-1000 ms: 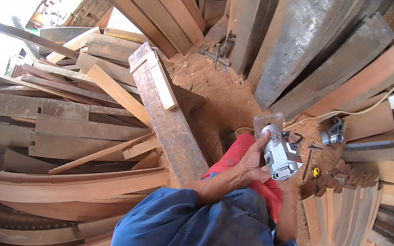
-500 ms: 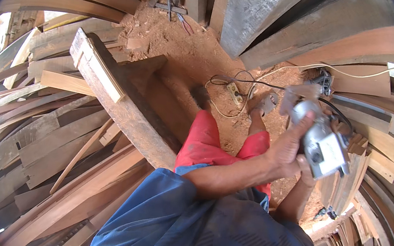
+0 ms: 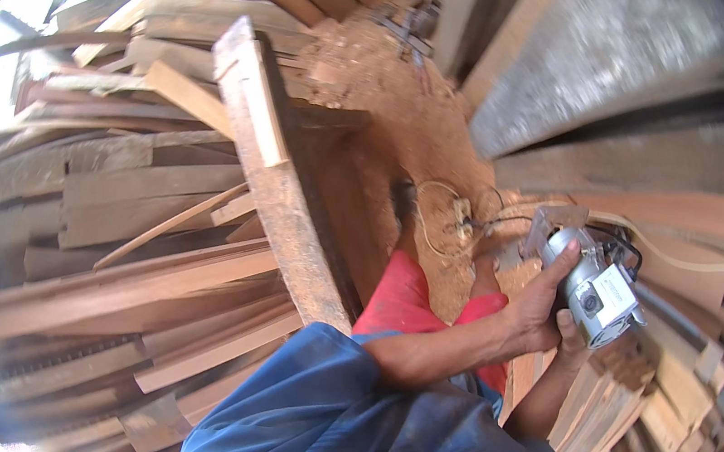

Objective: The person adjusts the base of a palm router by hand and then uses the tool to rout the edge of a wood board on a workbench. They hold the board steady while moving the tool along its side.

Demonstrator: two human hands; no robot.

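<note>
Grasping the silver power tool [image 3: 589, 288], right of the long plank [image 3: 290, 230], with fingers of left hand [image 3: 536, 309] and right hand [image 3: 571, 351]; better to support weight evenly and keep pressure off the clear base [image 3: 541, 233].

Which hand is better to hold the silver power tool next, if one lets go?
Probably the left hand: its thumb lies on the barrel of the silver power tool. The right hand is lower, by the vented end, and partly hidden, so its grip is hard to judge.
</note>
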